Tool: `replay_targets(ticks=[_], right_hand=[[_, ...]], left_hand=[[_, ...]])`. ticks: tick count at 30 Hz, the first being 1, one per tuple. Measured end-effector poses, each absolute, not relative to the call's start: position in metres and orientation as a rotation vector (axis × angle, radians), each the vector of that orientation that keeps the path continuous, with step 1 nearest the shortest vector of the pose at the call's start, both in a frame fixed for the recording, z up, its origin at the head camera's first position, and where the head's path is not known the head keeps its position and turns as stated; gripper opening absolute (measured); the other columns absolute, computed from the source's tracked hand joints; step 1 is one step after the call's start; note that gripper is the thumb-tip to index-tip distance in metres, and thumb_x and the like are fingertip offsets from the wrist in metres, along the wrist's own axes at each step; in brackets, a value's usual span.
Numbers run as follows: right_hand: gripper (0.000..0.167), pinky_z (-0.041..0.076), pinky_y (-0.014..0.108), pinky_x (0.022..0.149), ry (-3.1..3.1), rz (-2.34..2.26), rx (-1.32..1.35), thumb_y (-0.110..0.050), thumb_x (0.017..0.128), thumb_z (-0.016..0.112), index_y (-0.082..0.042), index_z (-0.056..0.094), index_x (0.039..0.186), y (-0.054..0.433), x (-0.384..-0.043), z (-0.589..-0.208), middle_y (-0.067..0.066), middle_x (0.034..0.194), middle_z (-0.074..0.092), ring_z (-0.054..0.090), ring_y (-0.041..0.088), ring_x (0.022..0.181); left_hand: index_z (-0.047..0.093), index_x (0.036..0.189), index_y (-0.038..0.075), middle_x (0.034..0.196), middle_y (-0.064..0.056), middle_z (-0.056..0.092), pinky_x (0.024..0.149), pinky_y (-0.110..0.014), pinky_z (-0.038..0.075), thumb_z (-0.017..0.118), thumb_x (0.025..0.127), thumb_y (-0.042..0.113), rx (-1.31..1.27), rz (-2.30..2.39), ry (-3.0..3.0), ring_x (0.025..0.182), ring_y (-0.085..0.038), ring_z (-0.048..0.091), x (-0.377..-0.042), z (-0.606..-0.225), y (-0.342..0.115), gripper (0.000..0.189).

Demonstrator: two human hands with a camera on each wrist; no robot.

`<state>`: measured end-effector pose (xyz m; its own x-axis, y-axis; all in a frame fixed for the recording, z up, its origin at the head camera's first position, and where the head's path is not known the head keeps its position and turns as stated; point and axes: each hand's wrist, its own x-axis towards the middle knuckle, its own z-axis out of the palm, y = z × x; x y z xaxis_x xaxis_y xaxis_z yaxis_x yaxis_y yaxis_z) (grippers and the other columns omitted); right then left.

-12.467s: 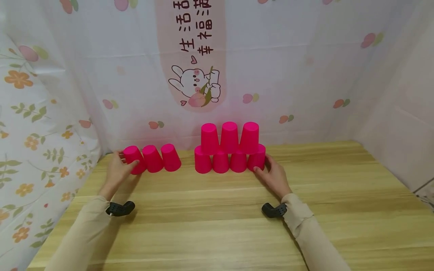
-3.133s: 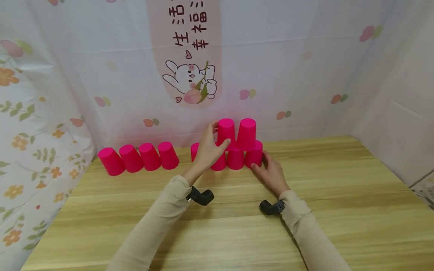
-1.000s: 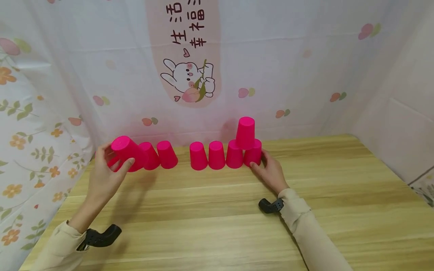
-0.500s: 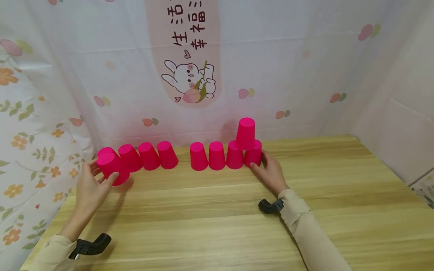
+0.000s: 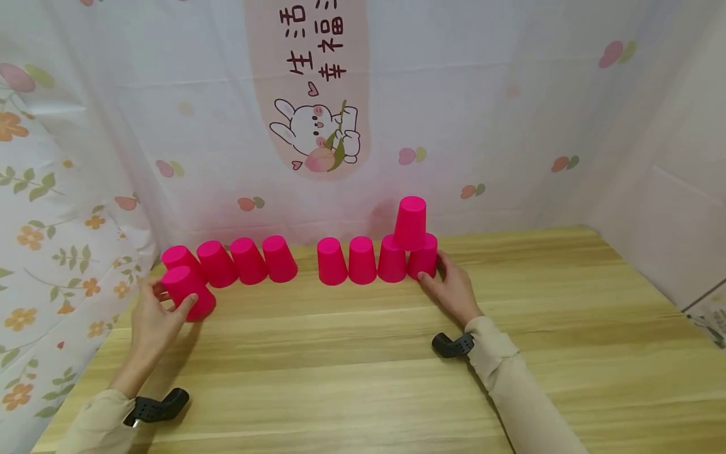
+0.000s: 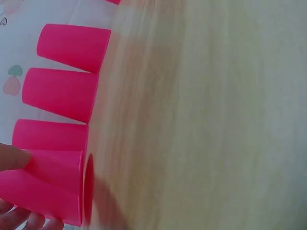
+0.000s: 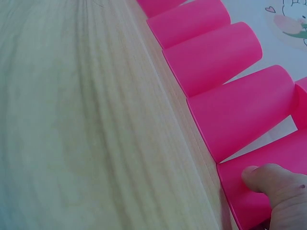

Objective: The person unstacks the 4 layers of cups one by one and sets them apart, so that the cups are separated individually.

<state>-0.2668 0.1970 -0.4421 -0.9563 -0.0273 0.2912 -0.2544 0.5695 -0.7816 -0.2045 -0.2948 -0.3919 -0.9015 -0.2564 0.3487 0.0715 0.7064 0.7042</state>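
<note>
My left hand (image 5: 153,318) grips an upside-down pink plastic cup (image 5: 187,296), thumb on its near side. This cup stands in front of the leftmost cup (image 5: 177,253) of the left row and partly covers it. In the left wrist view, the held cup's rim (image 6: 80,189) is close over the table. My right hand (image 5: 454,290) holds the rightmost cup (image 5: 422,260) of the right row, its thumb (image 7: 261,177) against the side. One upper cup (image 5: 411,224) bridges that cup and its neighbour (image 5: 391,260).
Further upside-down pink cups (image 5: 247,261) continue the left row along the back of the wooden table (image 5: 351,378). A gap separates them from the right row's left cups (image 5: 331,261). A patterned cloth (image 5: 465,113) hangs right behind.
Earlier the right row carried three upper cups; now one. The left row has grown by a cup. My left hand carried another upper cup leftward and lowered it there. My right hand has stayed put.
</note>
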Motion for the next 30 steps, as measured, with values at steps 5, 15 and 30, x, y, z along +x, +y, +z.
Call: replay_targets(ticks=[5,15,30], right_hand=[[0.064,0.037,0.045,0.1,-2.554,1.336,0.251,-0.017,0.086,0.065,0.007,0.036,0.137,0.197,-0.269,-0.441,0.025,0.134,0.045,0.044,0.037,0.123],[0.064,0.037,0.044,0.1,-2.557,1.335,0.23,-0.018,0.085,0.065,0.007,0.037,0.136,0.197,-0.268,-0.443,0.024,0.134,0.045,0.044,0.036,0.123],[0.063,0.037,0.045,0.1,-2.576,1.289,0.216,-0.02,0.085,0.065,0.005,0.038,0.136,0.198,-0.266,-0.442,0.023,0.133,0.047,0.045,0.036,0.122]], left_hand=[[0.031,0.126,-0.01,0.113,-0.028,0.048,0.061,0.0,0.032,0.064,0.085,0.009,0.177,-1.039,-2.486,0.097,-0.037,0.049,-0.207,-0.393,-0.296,0.055],[0.031,0.127,-0.01,0.114,-0.029,0.049,0.067,-0.018,0.036,0.065,0.084,0.01,0.253,-1.041,-2.512,0.103,-0.041,0.05,-0.213,-0.393,-0.294,0.059],[0.04,0.123,-0.007,0.108,-0.007,0.042,0.073,-0.023,0.028,0.067,0.08,0.014,0.179,-0.972,-2.178,0.096,-0.012,0.035,-0.211,-0.384,-0.271,0.056]])
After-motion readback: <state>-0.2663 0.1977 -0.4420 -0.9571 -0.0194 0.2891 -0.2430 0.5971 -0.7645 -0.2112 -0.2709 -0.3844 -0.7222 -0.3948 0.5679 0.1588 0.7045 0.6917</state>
